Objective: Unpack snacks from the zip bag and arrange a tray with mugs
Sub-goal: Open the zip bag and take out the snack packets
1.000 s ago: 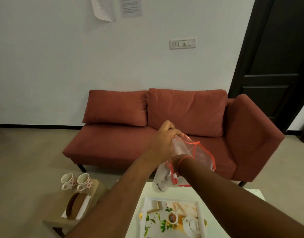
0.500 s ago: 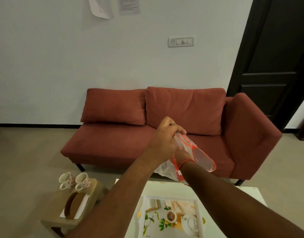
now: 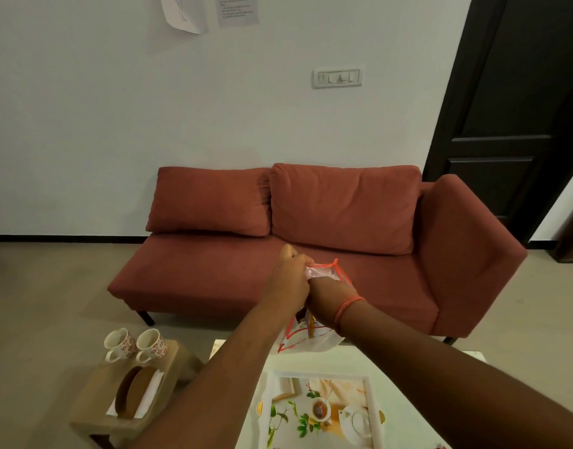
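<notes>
I hold a clear zip bag [image 3: 314,343] with red edges up over the far edge of the white table. My left hand [image 3: 290,280] is shut on the bag's top edge. My right hand [image 3: 328,293], with an orange band on its wrist, reaches into the bag's mouth, its fingers hidden by plastic and by my left hand. A brown and purple snack [image 3: 311,327] shows through the hanging lower part. A white-rimmed tray [image 3: 268,403] with a printed tea picture lies on the table below my arms. Two floral mugs [image 3: 118,343] [image 3: 152,345] stand on a low wooden stool at the left.
The stool [image 3: 94,416] also carries a round wooden holder [image 3: 134,393] on a white napkin. A red sofa [image 3: 343,205] stands against the wall beyond the white table [image 3: 246,377]. A dark door [image 3: 518,108] is at the right. Bare floor lies left of the sofa.
The bag has dropped lower and folded. My right hand has drawn back, so wrist and back of hand now show outside the mouth. The view has tilted slightly downward.
</notes>
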